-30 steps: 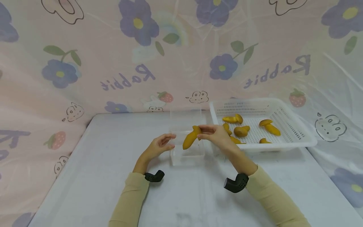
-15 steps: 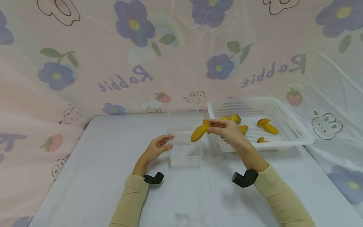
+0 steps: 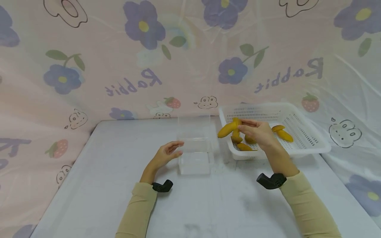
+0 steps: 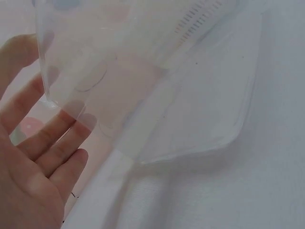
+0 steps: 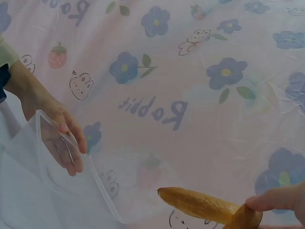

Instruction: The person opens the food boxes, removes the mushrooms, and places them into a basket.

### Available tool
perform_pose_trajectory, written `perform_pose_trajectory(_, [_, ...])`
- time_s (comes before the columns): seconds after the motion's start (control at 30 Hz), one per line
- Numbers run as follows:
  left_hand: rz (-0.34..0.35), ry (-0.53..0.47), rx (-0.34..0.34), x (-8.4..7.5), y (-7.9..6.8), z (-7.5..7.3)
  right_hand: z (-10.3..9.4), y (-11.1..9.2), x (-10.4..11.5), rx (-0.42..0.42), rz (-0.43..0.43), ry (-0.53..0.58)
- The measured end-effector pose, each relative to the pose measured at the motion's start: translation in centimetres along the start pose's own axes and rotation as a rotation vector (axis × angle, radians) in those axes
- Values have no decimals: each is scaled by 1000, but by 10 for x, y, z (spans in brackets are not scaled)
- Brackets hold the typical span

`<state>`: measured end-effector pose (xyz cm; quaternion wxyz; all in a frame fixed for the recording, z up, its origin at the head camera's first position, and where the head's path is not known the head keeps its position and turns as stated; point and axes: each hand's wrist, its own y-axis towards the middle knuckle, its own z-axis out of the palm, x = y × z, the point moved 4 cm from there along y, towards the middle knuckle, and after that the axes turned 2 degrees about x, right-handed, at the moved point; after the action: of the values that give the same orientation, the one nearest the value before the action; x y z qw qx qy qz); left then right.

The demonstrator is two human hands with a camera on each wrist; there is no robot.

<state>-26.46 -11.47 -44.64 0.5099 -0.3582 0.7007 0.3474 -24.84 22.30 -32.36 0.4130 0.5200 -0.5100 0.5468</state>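
My right hand [image 3: 262, 134] pinches a yellow mushroom [image 3: 227, 130] with fingertips and thumb, over the left side of a white perforated basket [image 3: 315, 143]. Its long stem points left, away from the hand. In the right wrist view the mushroom [image 5: 195, 202] shows at the lower right, by my thumb. My left hand [image 3: 165, 154] stays at the left side of a clear plastic box [image 3: 194, 164], fingers loosely extended. Through the clear wall [image 4: 128, 90] in the left wrist view, several fingertips show behind it; whether they press on it I cannot tell.
Several more yellow mushrooms lie in the basket, one [image 3: 284, 135] toward its right side and another [image 3: 244, 147] near its front left. A clear upright panel [image 3: 194, 127] rises behind the box. A patterned curtain [image 3: 119, 59] backs the white table [image 3: 119, 165].
My right hand has moved right with the mushroom, from above the clear box to over the basket's left side. My left hand has stayed beside the box.
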Motion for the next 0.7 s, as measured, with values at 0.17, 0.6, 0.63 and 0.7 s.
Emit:
perform_pose_trajectory(0.17, [2,-2,1,2,2,-1,-11,1,4,-17,-4,60])
perform_pose_trajectory(0.6, [1,4,7,0,1,-1,-45,6,-2,-76,-50,180])
perform_pose_trajectory(0.63, [1,4,10,0,0,-1,-47,6,-2,-76,-56,180])
perform_pose_trajectory(0.7, [-1,3,12,0,0,-1,-52,7,-1,-78,-65,182])
